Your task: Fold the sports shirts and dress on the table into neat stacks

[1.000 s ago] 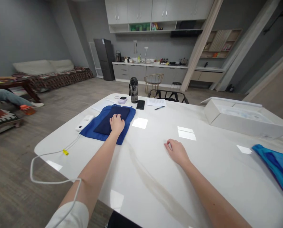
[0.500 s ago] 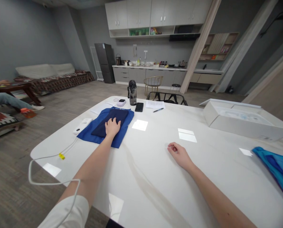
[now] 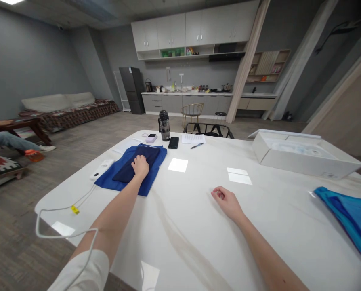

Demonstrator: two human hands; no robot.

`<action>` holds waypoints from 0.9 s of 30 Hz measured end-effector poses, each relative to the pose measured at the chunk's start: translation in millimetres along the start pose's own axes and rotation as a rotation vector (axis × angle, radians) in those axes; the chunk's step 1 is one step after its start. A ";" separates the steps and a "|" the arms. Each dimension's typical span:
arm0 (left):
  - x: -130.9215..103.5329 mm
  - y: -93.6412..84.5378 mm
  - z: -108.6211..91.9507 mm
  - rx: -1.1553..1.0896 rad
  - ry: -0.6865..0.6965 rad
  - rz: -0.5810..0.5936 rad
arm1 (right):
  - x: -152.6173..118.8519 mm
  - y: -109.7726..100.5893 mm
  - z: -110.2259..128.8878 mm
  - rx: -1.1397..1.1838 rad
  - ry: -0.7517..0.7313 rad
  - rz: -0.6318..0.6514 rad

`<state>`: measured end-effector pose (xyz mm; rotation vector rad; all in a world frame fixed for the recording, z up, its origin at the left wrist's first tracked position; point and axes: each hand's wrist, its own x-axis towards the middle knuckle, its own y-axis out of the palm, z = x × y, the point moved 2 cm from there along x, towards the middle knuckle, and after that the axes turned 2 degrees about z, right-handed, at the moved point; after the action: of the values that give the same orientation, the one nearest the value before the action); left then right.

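My left hand rests on a folded navy cloth, its fingers curled in; their tips are hard to see, so I cannot tell whether fabric is pinched. Under the navy cloth, a bright blue cloth lies spread on the white table. My right hand lies on its side on the tabletop, loosely curled, with nothing visible in it. Beside the blue cloth's left edge is a white device with a grey-white cable, which loops across my left forearm.
A black bottle, a phone, a lilac gadget, a pen and a printed sheet lie at the far side. An opened white box and turquoise-blue fabric are at right. A seated person's leg shows far left.
My left hand's fingers, spread over the navy cloth before, have drawn in and curled. The view has tilted up slightly; my right hand keeps its curled pose.
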<state>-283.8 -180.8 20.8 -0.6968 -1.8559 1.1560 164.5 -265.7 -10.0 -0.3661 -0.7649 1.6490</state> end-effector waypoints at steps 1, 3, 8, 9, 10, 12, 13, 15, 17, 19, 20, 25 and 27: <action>-1.8 -1.1 -5.7 -0.039 0.001 -0.011 | -0.4 -1.1 -0.1 0.035 0.011 -0.008; -8.6 -3.9 -22.1 -0.124 0.030 -0.012 | -1.1 -3.3 -0.2 0.104 0.023 -0.036; -53.1 -5.8 -90.7 -0.326 0.290 0.130 | -1.0 -5.5 -1.7 0.220 0.031 -0.042; -66.7 -4.0 -107.2 -0.371 0.370 0.205 | -0.6 -5.8 -3.0 0.243 0.032 -0.043; -81.0 -2.1 -123.1 -0.393 0.431 0.257 | -0.1 -6.2 -4.8 0.270 0.036 -0.052; -111.3 1.2 -152.7 -0.441 0.536 0.359 | 1.8 -7.9 -9.8 0.337 0.047 -0.088; -127.3 2.3 -166.3 -0.497 0.602 0.447 | 3.2 -9.3 -12.5 0.374 0.057 -0.109; -160.2 1.0 -188.9 -0.616 0.716 0.629 | 6.7 -13.9 -17.9 0.442 0.101 -0.140; -193.3 -6.8 -204.5 -0.714 0.818 0.801 | 10.4 -21.4 -22.0 0.476 0.176 -0.158; -224.8 -21.4 -213.2 -0.774 0.926 0.947 | 13.3 -32.3 -23.3 0.465 0.228 -0.181; -239.1 -30.4 -215.4 -0.791 0.985 1.015 | 14.2 -38.7 -22.8 0.439 0.227 -0.193; -272.4 -64.2 -214.1 -0.830 1.114 1.216 | 12.9 -62.6 -19.9 0.200 0.116 -0.116; -259.5 -60.2 -211.8 -0.788 0.947 1.017 | 10.8 -64.3 -21.9 0.136 0.101 -0.001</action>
<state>28.6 -314.9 35.0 -2.3173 -1.0017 0.3449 223.8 -245.3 18.2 -0.3488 -0.5741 1.6587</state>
